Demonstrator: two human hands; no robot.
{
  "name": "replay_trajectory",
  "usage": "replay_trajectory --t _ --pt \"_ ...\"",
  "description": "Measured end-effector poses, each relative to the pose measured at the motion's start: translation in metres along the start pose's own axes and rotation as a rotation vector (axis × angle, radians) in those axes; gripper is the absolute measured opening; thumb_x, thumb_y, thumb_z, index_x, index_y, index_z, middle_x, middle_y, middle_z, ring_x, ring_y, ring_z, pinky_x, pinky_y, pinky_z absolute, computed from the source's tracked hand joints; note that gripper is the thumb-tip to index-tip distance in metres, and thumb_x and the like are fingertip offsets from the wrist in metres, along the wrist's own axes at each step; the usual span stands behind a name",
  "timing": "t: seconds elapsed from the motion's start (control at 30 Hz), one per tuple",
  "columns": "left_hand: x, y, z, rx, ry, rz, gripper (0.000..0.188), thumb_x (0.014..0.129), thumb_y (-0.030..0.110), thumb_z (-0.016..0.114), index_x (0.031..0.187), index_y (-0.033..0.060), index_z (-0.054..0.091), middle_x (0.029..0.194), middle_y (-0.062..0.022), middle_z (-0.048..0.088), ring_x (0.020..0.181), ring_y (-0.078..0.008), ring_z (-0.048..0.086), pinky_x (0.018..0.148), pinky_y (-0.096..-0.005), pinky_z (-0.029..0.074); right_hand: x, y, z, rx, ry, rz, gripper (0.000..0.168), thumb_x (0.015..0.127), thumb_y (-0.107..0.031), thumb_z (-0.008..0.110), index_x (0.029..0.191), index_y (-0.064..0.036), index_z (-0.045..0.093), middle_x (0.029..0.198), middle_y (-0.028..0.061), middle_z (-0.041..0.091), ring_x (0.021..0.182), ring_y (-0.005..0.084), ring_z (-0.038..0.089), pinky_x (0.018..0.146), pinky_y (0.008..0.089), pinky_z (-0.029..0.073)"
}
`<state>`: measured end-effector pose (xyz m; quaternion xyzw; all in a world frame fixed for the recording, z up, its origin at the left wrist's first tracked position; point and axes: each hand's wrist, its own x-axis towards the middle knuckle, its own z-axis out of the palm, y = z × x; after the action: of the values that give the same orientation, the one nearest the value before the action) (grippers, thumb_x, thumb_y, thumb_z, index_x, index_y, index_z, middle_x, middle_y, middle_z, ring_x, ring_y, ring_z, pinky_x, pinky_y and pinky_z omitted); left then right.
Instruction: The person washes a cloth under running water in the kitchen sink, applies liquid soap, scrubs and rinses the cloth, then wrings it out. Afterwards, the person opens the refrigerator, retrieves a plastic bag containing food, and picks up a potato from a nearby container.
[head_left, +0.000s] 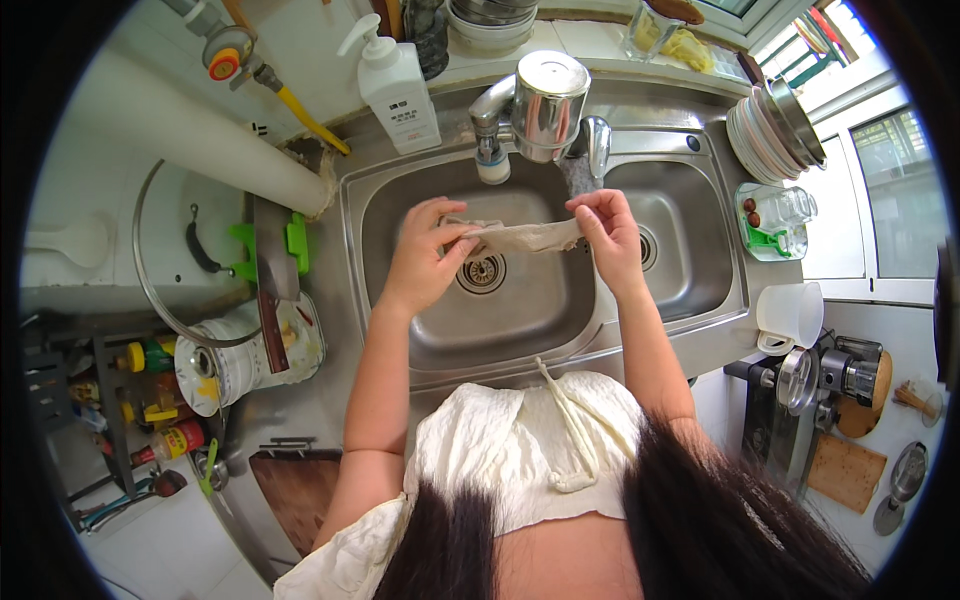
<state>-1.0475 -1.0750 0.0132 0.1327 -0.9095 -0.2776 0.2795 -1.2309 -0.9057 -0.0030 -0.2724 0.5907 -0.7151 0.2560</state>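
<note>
A damp-looking beige cloth (525, 235) is stretched between my two hands above the large basin of a stainless steel double sink (517, 315). Its left end is pinched between the fingers and thumb of my left hand (433, 251). The fingers of my right hand (609, 232) grip its other end, near the divider between the basins. Behind the cloth stands a chrome faucet (596, 146) with a cylindrical metal filter (551, 97) and a spout (493, 163). Below the cloth, the round drain strainer (481, 274) is partly visible.
A white pump bottle (397, 97) stands behind the sink. At left are a cleaver (276, 262) in a green holder, a glass lid (150, 255) and stacked plates (217, 367). On the right, stacked bowls (765, 135), a glass tray (772, 225) and a white mug (791, 315) line the edge.
</note>
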Motion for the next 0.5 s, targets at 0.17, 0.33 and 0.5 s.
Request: replay_trajectory --t 0.17,0.33,0.5 --pt "0.011 0.013 -0.021 0.019 -0.050 -0.027 0.009 0.078 0.011 0.063 0.083 0.0040 0.066 0.095 -0.0063 0.060 0.081 -0.0185 0.056 0.064 -0.0292 0.046 -0.006 -0.019 0.002 -0.421 -0.311 0.037 0.028 0.075 -0.002 0.067 0.101 0.000 0.058 0.091 -0.0018 0.055 0.077 0.0063 0.046 0.069 0.0201 0.039" --pt "0.010 0.014 -0.025 -0.354 -0.264 -0.466 0.016 0.081 0.017 0.062 0.081 0.0005 0.063 0.074 -0.0081 0.059 0.061 -0.0137 0.051 0.055 -0.0267 0.041 0.000 -0.013 0.000 -0.116 -0.315 0.141 0.011 0.080 -0.008 0.064 0.077 0.002 0.063 0.095 0.0023 0.059 0.081 0.0085 0.051 0.072 0.0217 0.040" --pt "0.008 0.007 -0.023 -0.417 -0.389 -0.502 0.020 0.083 0.020 0.061 0.080 0.0002 0.063 0.070 -0.0061 0.056 0.058 -0.0103 0.047 0.056 -0.0260 0.041 0.007 -0.016 -0.002 0.214 -0.351 0.339 0.020 0.085 -0.012 0.059 0.070 0.001 0.059 0.108 0.0093 0.058 0.087 0.0114 0.052 0.079 0.0243 0.039"
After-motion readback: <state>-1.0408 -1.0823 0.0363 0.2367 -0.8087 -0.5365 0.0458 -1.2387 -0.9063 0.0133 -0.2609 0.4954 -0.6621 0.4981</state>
